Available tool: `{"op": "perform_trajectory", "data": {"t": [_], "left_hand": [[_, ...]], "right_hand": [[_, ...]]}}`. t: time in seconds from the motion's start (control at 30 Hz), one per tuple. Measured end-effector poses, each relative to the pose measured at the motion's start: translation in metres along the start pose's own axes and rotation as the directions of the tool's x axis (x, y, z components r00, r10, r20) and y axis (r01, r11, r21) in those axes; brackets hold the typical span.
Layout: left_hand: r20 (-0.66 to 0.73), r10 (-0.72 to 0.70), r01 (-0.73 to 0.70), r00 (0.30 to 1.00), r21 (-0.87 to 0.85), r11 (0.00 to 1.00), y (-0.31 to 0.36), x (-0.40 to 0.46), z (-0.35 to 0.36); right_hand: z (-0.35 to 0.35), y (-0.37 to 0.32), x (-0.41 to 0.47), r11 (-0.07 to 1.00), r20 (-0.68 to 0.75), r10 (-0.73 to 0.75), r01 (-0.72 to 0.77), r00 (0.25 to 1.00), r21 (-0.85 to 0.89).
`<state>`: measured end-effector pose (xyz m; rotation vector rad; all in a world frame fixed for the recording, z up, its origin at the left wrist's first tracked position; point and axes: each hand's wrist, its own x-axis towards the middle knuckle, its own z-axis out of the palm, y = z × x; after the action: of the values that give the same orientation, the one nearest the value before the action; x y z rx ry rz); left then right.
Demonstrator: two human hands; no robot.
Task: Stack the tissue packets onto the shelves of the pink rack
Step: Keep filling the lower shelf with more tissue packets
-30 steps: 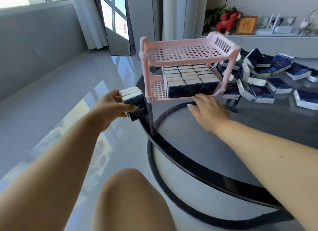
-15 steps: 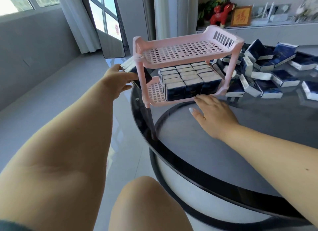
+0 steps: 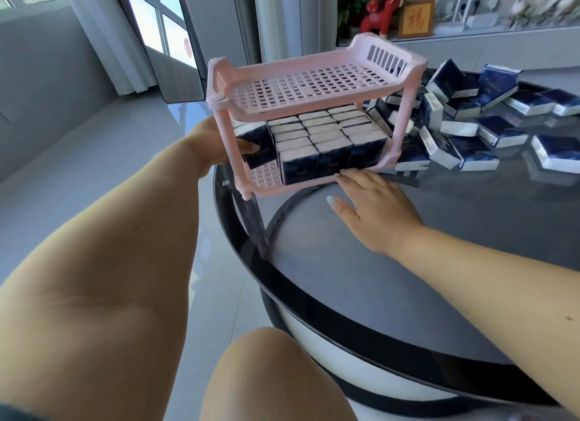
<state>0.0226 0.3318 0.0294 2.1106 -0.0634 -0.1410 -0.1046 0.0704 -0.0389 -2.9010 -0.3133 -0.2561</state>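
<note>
Since the earlier frame, the left hand (image 3: 208, 144) has carried its tissue packet (image 3: 255, 147) from outside the pink rack (image 3: 314, 85) in through the open left end of the lower shelf, while the right hand (image 3: 373, 207) has stayed flat, fingers straight, against the shelf's front rim, apparently bracing the rack against the push. That shelf holds tight rows of upright packets (image 3: 323, 138) (top shelf bare; loose packets (image 3: 489, 128) lie on the glass table (image 3: 470, 232) behind). Left fingers curl round the packet's outer end, its body projecting beyond them toward the gap beside the rows.
</note>
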Motion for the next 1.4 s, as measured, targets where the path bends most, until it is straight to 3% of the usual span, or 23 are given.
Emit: {"op": "perform_trajectory", "data": {"t": [0.63,1.03,1.17,1.27,1.4], "left_hand": [[-0.086,0.158,-0.147,0.984,0.118,0.982,-0.006,0.0,0.021],[-0.144,0.082,-0.042,0.986,0.256,0.966,-0.018,0.009,0.025],[-0.142,0.002,0.019,0.99,0.148,0.989,-0.019,0.01,0.027],[-0.165,0.048,-0.013,0.985,0.208,0.978,-0.017,0.004,0.027],[-0.136,0.07,-0.048,0.988,0.163,0.986,-0.012,-0.011,0.026]], "right_hand": [[0.001,-0.001,0.001,1.0,-0.023,0.001,-0.001,1.0,0.007],[0.001,-0.001,0.002,1.0,-0.025,-0.001,0.001,1.0,0.002],[0.001,0.0,0.002,1.0,-0.028,-0.003,0.003,1.0,0.005],[0.001,0.0,0.003,1.0,-0.026,-0.002,0.002,1.0,0.005],[0.001,0.0,0.003,1.0,-0.031,-0.005,0.005,1.0,0.002]]}}
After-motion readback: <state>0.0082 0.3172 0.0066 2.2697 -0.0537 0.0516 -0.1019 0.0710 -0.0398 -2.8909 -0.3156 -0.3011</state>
